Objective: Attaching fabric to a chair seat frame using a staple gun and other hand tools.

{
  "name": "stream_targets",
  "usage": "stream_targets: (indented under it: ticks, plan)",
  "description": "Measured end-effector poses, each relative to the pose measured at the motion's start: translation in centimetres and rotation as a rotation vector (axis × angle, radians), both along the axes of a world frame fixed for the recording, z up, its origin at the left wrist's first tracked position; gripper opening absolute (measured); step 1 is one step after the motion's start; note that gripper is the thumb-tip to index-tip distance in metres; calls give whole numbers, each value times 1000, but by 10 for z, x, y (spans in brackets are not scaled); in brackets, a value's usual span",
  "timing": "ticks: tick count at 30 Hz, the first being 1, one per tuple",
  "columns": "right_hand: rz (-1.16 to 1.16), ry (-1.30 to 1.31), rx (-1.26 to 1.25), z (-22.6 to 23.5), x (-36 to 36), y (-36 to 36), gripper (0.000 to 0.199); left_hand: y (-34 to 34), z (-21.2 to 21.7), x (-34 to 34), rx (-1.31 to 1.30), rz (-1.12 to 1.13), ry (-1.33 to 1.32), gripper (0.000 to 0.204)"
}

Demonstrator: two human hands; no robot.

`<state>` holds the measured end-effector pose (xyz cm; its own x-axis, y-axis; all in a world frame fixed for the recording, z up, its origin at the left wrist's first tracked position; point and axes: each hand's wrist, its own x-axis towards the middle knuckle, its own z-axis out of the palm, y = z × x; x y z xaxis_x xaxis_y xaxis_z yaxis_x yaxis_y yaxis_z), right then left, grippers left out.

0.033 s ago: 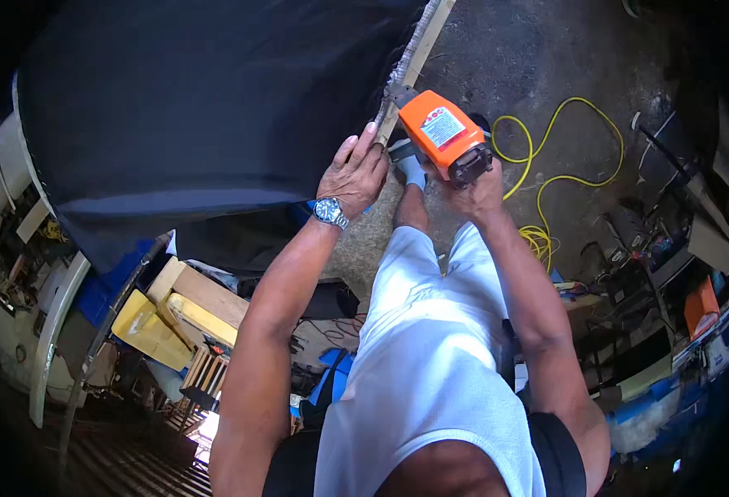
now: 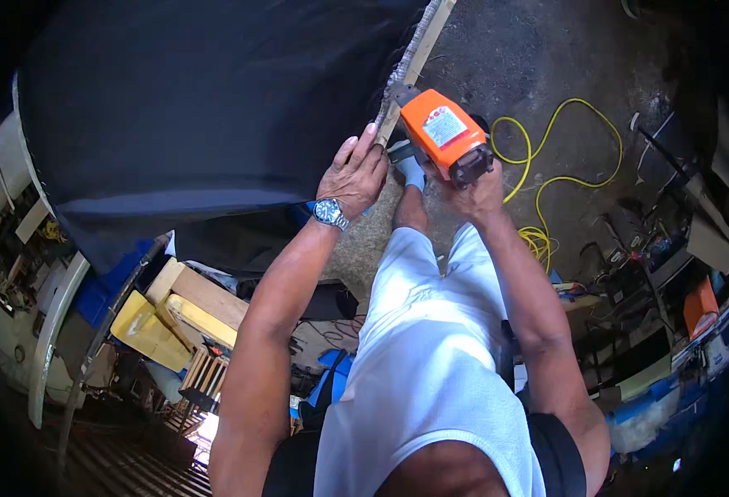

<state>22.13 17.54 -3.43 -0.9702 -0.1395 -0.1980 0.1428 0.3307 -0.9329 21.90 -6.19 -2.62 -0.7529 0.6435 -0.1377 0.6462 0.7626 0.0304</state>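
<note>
Boxy orange handheld tool [image 2: 443, 128], upper centre of frame: nudged very slightly right. Thin looped yellow hose [image 2: 531, 151], upper right: slightly further left.

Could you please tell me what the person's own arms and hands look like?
Both arms are bare below short black sleeves, which show beside a white top. The left hand is gloveless, with a silver metal watch with a dark, round dial at its wrist. The right hand, partly hidden, shows no glove, and no watch is visible on that wrist.
</note>
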Motion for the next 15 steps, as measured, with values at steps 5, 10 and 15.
stream_targets:
  ticks: [5,10,15]
  plan:
    - [-11,86,130,17,-19,-1,27,0,-1,-2,5,11,-2,16]
    - [-55,163,130,21,-22,-2,30,0,-1,-2,11,-3,1,13]
    - [-49,124,165,25,-25,0,32,3,18,-8,128,39,-143,22]
